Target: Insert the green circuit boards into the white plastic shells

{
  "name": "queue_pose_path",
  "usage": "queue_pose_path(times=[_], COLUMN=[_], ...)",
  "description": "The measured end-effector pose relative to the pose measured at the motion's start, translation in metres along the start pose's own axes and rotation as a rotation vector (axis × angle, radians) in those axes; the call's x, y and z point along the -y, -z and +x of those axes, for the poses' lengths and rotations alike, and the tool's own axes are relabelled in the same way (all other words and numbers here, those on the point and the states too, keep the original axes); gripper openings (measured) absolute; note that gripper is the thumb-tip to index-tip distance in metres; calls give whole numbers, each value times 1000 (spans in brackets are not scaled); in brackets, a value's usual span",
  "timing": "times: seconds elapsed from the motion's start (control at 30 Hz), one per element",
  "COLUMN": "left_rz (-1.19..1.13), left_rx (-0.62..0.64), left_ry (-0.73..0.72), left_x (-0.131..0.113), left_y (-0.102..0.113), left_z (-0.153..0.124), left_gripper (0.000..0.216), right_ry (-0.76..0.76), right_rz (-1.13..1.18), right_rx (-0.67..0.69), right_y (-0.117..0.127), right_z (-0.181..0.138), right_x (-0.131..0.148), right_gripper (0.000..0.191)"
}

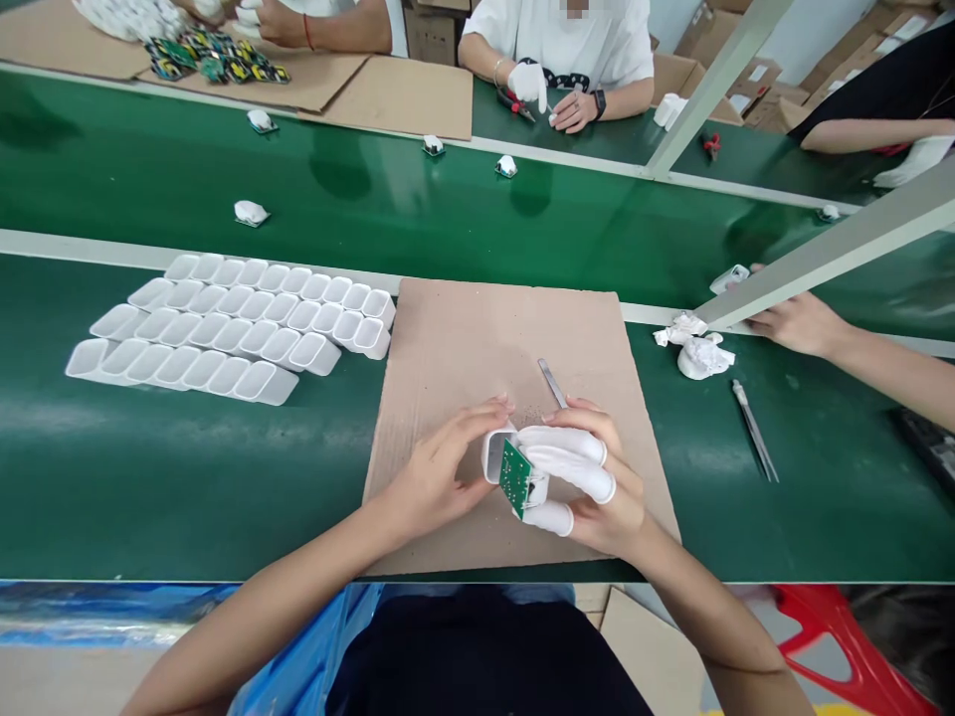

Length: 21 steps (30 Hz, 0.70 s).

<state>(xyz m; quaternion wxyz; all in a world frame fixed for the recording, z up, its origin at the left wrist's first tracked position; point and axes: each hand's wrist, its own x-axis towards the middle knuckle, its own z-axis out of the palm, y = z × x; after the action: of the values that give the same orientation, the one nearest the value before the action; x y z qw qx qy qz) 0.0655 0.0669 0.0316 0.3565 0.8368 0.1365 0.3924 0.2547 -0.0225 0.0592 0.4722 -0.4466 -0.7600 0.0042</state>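
Note:
My left hand is closed around a small white plastic housing, its open mouth tilted toward the right. In my right hand, with white finger cots on several fingers, is a green circuit board with a white part on its back. The board is held right at the housing's opening; whether the two touch I cannot tell. Just beyond my right fingers, a pair of metal tweezers lies on the cardboard sheet.
Rows of white housings stand on the left. At right are crumpled white cots, another pair of tweezers and a neighbour's hand. Boards with white parts lie on the green belt. A slanted metal post rises at right.

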Motion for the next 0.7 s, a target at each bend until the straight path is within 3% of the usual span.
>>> queue_pose_path(times=[0.13, 0.3, 0.7], left_rz=[12, 38, 44], left_rx=[0, 15, 53], left_ry=[-32, -58, -34], left_x=[-1, -1, -4], left_y=[0, 0, 0], left_z=[0, 0, 2], left_gripper=[48, 44, 40], right_ry=[33, 62, 67], right_rz=[-53, -119, -130], right_rx=[-30, -72, -64], right_y=[-4, -8, -6], right_z=[-3, -4, -5], right_x=[2, 2, 2], right_gripper=[51, 38, 42])
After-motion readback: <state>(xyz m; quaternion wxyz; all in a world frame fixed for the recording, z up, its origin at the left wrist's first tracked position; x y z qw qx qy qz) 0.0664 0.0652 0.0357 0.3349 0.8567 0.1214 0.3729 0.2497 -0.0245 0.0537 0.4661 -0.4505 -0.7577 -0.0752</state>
